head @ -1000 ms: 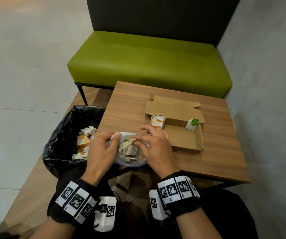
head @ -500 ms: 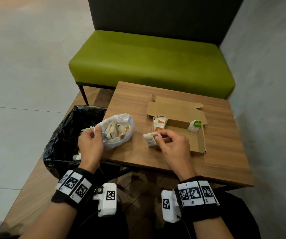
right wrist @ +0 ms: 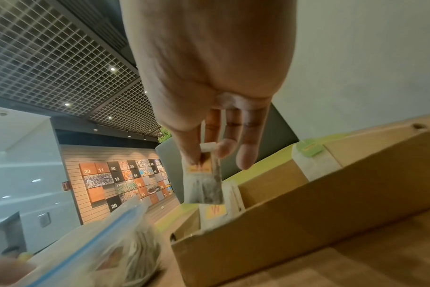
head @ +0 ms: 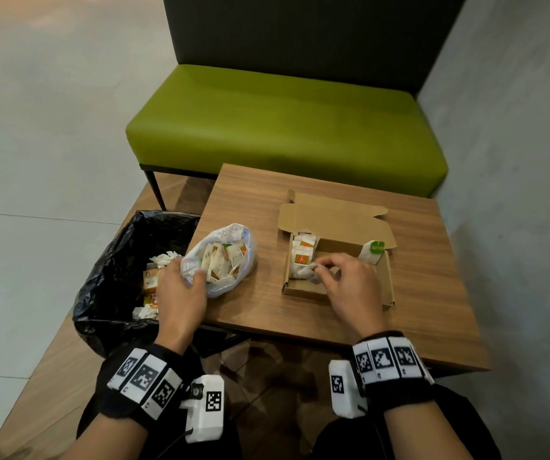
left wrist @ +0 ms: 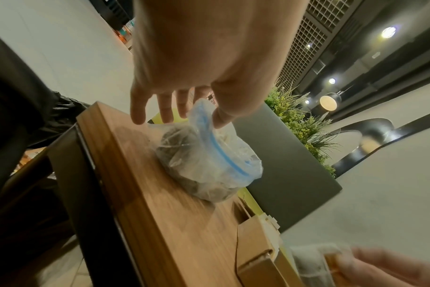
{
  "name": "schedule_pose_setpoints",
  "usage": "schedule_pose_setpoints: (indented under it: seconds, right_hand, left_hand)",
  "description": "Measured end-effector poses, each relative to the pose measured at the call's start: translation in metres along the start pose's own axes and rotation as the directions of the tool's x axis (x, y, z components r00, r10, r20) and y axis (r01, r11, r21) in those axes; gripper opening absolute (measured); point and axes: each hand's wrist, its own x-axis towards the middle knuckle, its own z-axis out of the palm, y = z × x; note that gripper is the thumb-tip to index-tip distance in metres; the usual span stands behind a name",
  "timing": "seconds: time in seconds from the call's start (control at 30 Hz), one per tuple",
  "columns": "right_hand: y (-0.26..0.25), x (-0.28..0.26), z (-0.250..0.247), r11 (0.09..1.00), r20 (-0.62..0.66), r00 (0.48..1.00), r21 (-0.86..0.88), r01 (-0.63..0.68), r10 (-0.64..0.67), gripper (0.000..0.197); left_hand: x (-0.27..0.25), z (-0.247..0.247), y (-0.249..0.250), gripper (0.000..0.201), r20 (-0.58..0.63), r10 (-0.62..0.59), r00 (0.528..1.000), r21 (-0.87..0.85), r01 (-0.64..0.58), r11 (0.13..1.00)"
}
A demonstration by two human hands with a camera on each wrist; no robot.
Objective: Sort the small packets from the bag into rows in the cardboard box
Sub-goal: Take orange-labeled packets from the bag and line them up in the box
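Observation:
A clear zip bag point(head: 223, 257) full of small packets lies on the left of the wooden table point(head: 432, 293). My left hand point(head: 187, 277) pinches its near rim; in the left wrist view the blue-striped rim point(left wrist: 204, 124) rises between thumb and fingers. The open cardboard box point(head: 336, 293) sits at the middle. A row of orange-labelled packets point(head: 303, 247) stands at its left end. My right hand point(head: 321, 268) pinches one orange-labelled packet point(right wrist: 204, 182), which hangs just above that row point(right wrist: 214, 211). A green-tagged packet point(head: 374, 250) leans at the box's far right.
A bin lined with a black bag point(head: 117, 260), holding litter, stands close against the table's left edge. A green bench point(head: 283, 127) runs behind the table. A grey wall point(head: 515, 194) closes the right side.
Both hands were at the bag by the table's front edge. The left hand moved the bag left and farther in. The right hand carried one packet from the bag to over the box's left row.

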Motion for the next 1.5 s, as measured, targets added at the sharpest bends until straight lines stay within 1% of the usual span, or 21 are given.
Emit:
schedule_pose_setpoints:
  seconds: [0.07,0.17,0.23,0.3,0.43,0.57,0.63,0.7,0.8,0.83,0.87,0.93,0.97,1.03,1.1,1.17,1.27,1.33,1.4,1.47,1.5]
  right_hand:
    - [-0.003,0.017,0.001,0.999,0.031,0.999,-0.038,0.028,-0.026,0.016]
    - [-0.005,0.037,0.003,0.99,0.155,0.988,-0.133,0.035,-0.014,0.015]
    - [-0.005,0.046,0.008,0.987,0.222,0.975,-0.156,0.03,0.005,0.014]
    - [-0.003,0.051,0.016,0.989,0.246,0.969,-0.149,0.025,0.012,0.011]
    - [-0.001,0.053,0.028,0.996,0.206,0.978,-0.089,0.029,-0.01,0.014]
    - [-0.001,0.053,0.033,1.0,0.14,0.99,0.028,0.015,-0.019,0.024]
    - [0.0,0.052,0.033,0.995,0.088,0.996,0.101,0.0,-0.009,0.026]
    - [0.002,0.049,0.03,0.991,0.028,0.999,0.135,-0.019,0.015,0.027]
    - [-0.007,0.037,0.027,0.983,-0.117,0.992,0.183,-0.016,0.038,0.021]
    - [-0.015,0.032,0.027,0.98,-0.137,0.99,0.2,-0.009,0.037,0.02]
    - [-0.025,0.027,0.029,0.977,-0.118,0.992,0.213,-0.005,0.031,0.02]
    - [-0.046,0.017,0.036,0.975,0.009,1.0,0.223,-0.002,0.0,0.023]
    - [-0.056,0.013,0.042,0.978,0.066,0.997,0.207,0.015,-0.029,0.026]
    - [-0.07,0.012,0.054,0.99,0.119,0.989,0.121,0.072,-0.087,0.03]
    - [-0.078,0.016,0.062,0.995,0.133,0.986,0.014,0.102,-0.103,0.029]
    - [-0.081,0.019,0.064,0.993,0.114,0.988,-0.049,0.111,-0.105,0.022]
    - [-0.08,0.017,0.062,0.988,0.097,0.985,-0.051,0.144,-0.139,0.009]
    - [-0.078,0.013,0.06,0.978,0.103,0.976,-0.052,0.2,-0.194,0.003]
    - [-0.076,0.01,0.06,0.97,0.139,0.966,-0.079,0.231,-0.219,0.013]
    - [-0.075,0.009,0.06,0.97,0.183,0.964,-0.113,0.214,-0.191,0.025]
    - [-0.075,0.01,0.06,0.973,0.189,0.967,-0.122,0.196,-0.171,0.029]
  left_hand:
    - [-0.001,-0.001,0.001,0.043,0.0,0.01,1.0,0.006,-0.01,1.0]
    - [-0.003,-0.002,0.005,0.048,0.001,0.027,1.0,0.015,-0.027,1.0]
    - [-0.004,-0.002,0.009,0.05,-0.001,0.048,0.999,0.037,-0.048,0.998]
    - [-0.007,-0.004,0.013,0.051,-0.001,0.099,0.995,0.073,-0.098,0.992]
    - [-0.005,-0.007,0.016,0.051,0.034,0.23,0.973,0.167,-0.233,0.958]
    - [-0.004,-0.011,0.023,0.032,0.102,0.317,0.943,0.293,-0.333,0.896]
    - [-0.004,-0.014,0.026,0.023,0.125,0.327,0.937,0.335,-0.35,0.875]
    - [-0.003,-0.017,0.027,0.017,0.139,0.326,0.935,0.367,-0.354,0.86]
    - [-0.004,-0.018,0.029,0.013,0.159,0.326,0.932,0.417,-0.362,0.834]
    - [-0.005,-0.018,0.031,0.011,0.158,0.329,0.931,0.438,-0.364,0.822]
    - [-0.006,-0.018,0.032,0.01,0.157,0.337,0.928,0.464,-0.371,0.805]
    - [-0.007,-0.017,0.037,0.009,0.162,0.362,0.918,0.523,-0.391,0.757]
    - [-0.007,-0.017,0.039,0.009,0.171,0.362,0.916,0.55,-0.394,0.736]
    - [-0.005,-0.017,0.044,0.01,0.194,0.354,0.915,0.596,-0.397,0.698]
    - [-0.002,-0.019,0.049,0.013,0.215,0.348,0.913,0.624,-0.402,0.67]
    - [0.006,-0.021,0.055,0.015,0.244,0.35,0.904,0.621,-0.423,0.66]
    - [0.022,-0.018,0.064,0.016,0.371,0.349,0.861,0.561,-0.507,0.654]
    - [0.034,-0.014,0.071,0.023,0.483,0.303,0.822,0.549,-0.554,0.626]
    - [0.041,-0.012,0.076,0.034,0.559,0.221,0.799,0.575,-0.566,0.59]
    - [0.042,-0.012,0.079,0.046,0.597,0.155,0.787,0.591,-0.563,0.578]
    - [0.041,-0.013,0.079,0.051,0.604,0.144,0.784,0.587,-0.56,0.585]
